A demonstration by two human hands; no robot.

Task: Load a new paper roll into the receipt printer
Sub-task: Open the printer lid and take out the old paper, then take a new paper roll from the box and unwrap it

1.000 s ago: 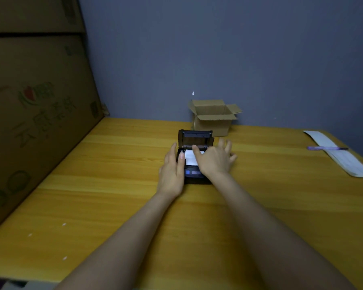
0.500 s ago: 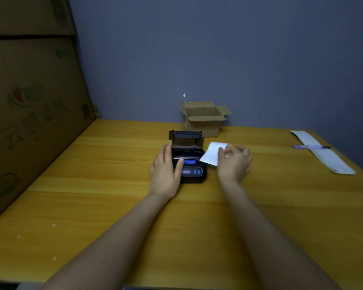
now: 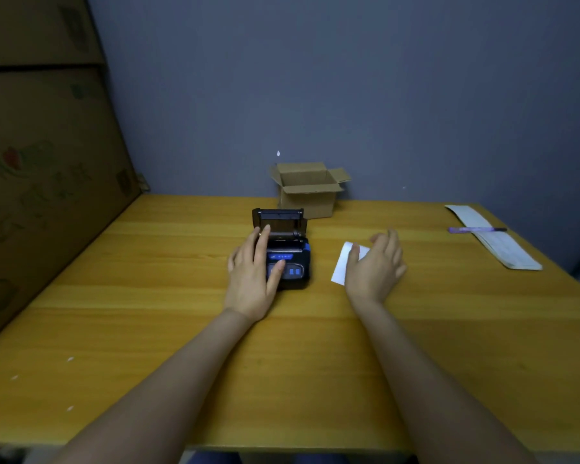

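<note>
printer (image 3: 283, 252) sits mid-table (image 3: 181, 329) with its lid tipped up at the back, my left hand (image 3: 253, 274) spread loose over its left side, steadying rather than gripping. just right of it lies a white paper slip (image 3: 344, 264); my right hand (image 3: 375, 266) hovers above it, fingers slack, holding nothing. no new roll shows; it may be in the open cardboard box (image 3: 307, 192) behind. the slip is light and limp, best pinched by an edge. the printer's blue panel text is too blurred to read.
</note>
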